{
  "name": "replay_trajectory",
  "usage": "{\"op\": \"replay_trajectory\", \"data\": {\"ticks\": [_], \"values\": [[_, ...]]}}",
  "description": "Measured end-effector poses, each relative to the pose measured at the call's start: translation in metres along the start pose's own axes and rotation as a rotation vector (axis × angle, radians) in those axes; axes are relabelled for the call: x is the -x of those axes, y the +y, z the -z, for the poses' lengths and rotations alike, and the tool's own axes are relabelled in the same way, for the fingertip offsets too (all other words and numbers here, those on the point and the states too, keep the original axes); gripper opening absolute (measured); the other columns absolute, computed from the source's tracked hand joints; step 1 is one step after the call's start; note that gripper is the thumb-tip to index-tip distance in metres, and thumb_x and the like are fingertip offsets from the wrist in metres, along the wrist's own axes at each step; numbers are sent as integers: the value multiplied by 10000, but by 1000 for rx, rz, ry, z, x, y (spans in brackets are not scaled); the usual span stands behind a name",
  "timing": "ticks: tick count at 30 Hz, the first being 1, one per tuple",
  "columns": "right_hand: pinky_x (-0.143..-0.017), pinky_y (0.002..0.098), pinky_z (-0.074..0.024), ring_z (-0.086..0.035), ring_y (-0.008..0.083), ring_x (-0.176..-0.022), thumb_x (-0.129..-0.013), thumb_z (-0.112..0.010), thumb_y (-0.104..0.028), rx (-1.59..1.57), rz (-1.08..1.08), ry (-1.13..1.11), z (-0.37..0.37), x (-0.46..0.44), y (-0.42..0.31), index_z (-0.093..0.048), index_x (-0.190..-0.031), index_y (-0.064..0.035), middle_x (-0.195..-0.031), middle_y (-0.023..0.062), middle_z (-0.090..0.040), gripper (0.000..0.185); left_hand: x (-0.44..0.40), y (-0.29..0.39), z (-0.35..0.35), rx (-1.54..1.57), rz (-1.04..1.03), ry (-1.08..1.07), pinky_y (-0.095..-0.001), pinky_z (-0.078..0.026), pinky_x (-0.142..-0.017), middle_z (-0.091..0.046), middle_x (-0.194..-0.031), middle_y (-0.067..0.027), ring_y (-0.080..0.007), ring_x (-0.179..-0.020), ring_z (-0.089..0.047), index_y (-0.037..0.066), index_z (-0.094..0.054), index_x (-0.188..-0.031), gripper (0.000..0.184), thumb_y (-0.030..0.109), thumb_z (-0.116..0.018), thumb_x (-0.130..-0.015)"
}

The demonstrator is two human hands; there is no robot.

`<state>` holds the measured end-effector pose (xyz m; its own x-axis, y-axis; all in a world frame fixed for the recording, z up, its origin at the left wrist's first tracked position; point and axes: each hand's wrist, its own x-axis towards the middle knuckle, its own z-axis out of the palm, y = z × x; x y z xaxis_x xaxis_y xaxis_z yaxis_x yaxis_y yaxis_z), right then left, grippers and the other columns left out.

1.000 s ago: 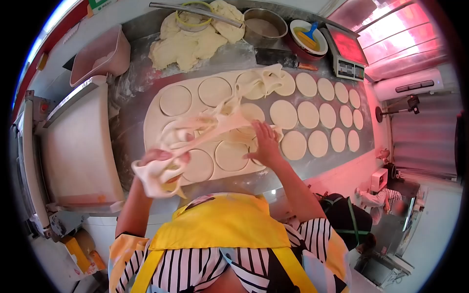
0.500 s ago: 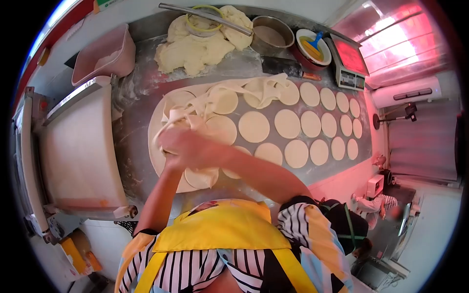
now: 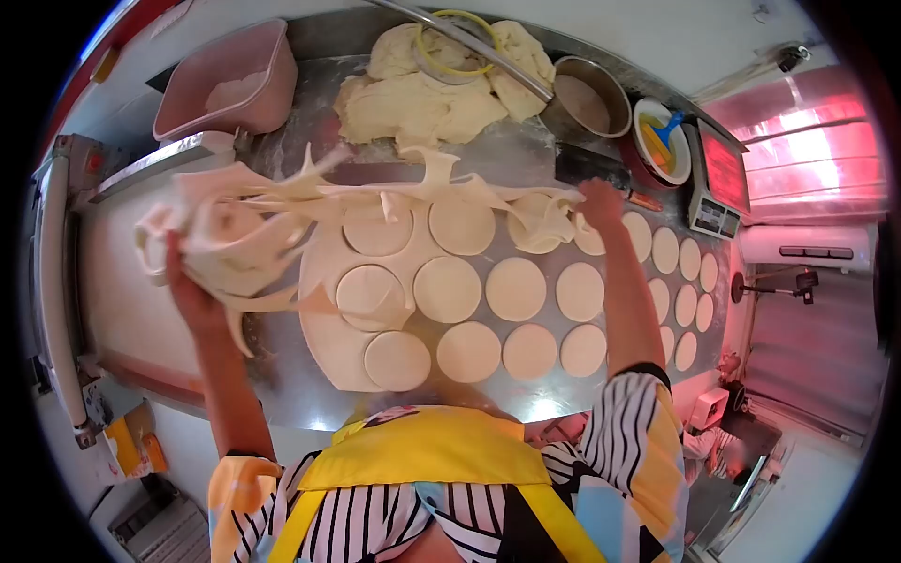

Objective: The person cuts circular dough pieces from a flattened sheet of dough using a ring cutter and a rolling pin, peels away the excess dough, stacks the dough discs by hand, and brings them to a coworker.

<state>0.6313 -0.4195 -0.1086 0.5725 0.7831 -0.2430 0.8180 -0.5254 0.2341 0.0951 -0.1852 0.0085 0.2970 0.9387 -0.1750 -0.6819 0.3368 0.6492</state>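
My left hand (image 3: 188, 281) is raised at the left with its fingers closed on a bunched, holed sheet of dough scraps (image 3: 239, 249). That sheet stretches to the right as a thin lifted strip across the top row of dough rounds. At the strip's far end my right hand (image 3: 601, 202) pinches the dough. Beneath lie flat pale dough rounds (image 3: 515, 289) in rows on the metal table (image 3: 272, 352). Some dough sheet (image 3: 324, 347) still surrounds the leftmost rounds.
Behind are a pink tub (image 3: 225, 94), a large dough mass (image 3: 418, 103) bearing a yellow-rimmed ring (image 3: 457, 73) and metal rod (image 3: 511, 70), a metal pot (image 3: 587, 98), a bowl with a blue-handled brush (image 3: 662, 141), and a scale (image 3: 718, 178). A dough roller machine (image 3: 131, 310) stands left.
My hands, together over the dough's left side before, are now wide apart. The scrap web has lifted off most rounds and stretches between them. The view has shifted.
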Motion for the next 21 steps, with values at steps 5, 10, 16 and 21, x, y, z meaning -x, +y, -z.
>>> {"op": "replay_trajectory", "data": {"ticks": [5,10,16,21], "values": [[-611,277,-480,-610,158,-707,-694,-661,-124,-2041,1,-194,142,56,-99,-606,-801,4,-885,105,-641,176,25,-77,13,-18,324,-87,-422,-376,-1002,-470,-1287,-103,-250,-1180,-467,88,-398,-1303,462,380,-430,-945],[-733,299,-434,-540,142,-819,-738,-688,-110,-1517,1004,-400,193,166,-304,-574,-896,-38,-824,43,-550,208,53,-91,19,61,489,-190,-372,-290,-1045,-450,-1296,-96,-231,-1206,-414,79,-383,-1324,454,318,-446,-943],[-851,309,-411,-557,256,-958,-660,-763,-207,-1545,879,-99,166,156,-284,-550,-1137,-66,-1048,114,-584,541,88,-35,3,-267,139,-74,-320,-408,-951,-524,-1205,-125,-227,-1091,-524,14,-411,-1293,514,103,-572,-813],[-998,449,-268,-484,284,-1134,-637,-750,-203,-721,624,271,71,123,-259,-330,-1326,-73,-1121,119,-563,818,113,36,31,-247,109,-208,-310,-430,-921,-533,-1191,-120,-217,-1062,-541,11,-411,-1289,511,111,-565,-812]]}}
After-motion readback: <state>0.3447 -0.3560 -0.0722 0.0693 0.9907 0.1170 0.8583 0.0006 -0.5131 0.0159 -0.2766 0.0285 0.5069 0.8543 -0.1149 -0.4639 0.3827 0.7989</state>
